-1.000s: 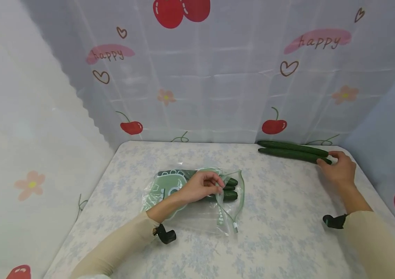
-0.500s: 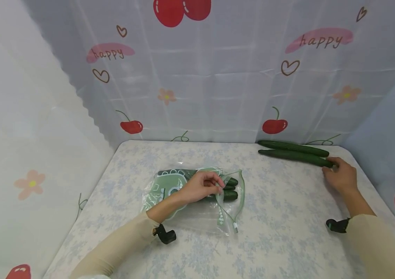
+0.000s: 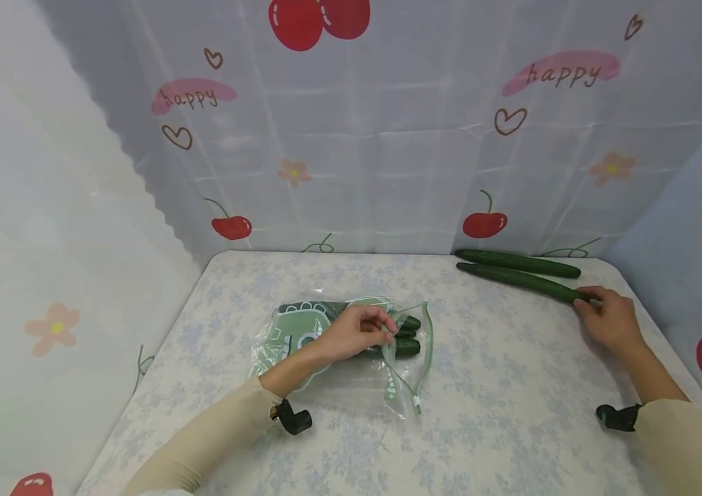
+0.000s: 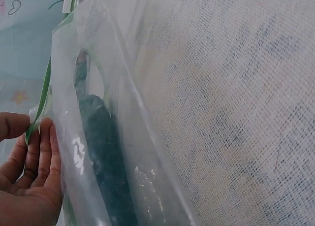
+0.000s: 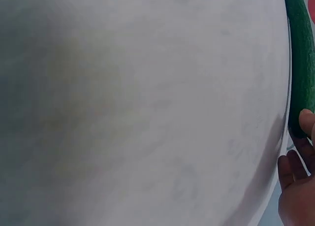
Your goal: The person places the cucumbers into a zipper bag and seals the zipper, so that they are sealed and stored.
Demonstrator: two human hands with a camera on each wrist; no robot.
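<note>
In the head view, my left hand (image 3: 359, 332) pinches the green-edged opening of a clear zip bag (image 3: 351, 393) with a green printed pattern. Dark green cucumbers (image 3: 408, 347) lie inside it, their ends toward the mouth. The left wrist view shows thumb and fingers on the green zip strip (image 4: 44, 95), with a cucumber (image 4: 103, 147) behind the plastic. At the back right, my right hand (image 3: 612, 318) grips the near end of a long cucumber (image 3: 521, 279) between thumb and fingers. A second loose cucumber (image 3: 518, 262) lies just behind it.
A table with a pale blue floral cloth (image 3: 481, 413) lies under everything. Printed curtains (image 3: 357, 138) stand along its back and sides. A white slider (image 3: 416, 400) sits at the near corner of the bag's mouth.
My right hand has drawn the front cucumber's near end toward me, so a gap has widened between it and the cucumber behind. The left hand and bag stay still.
</note>
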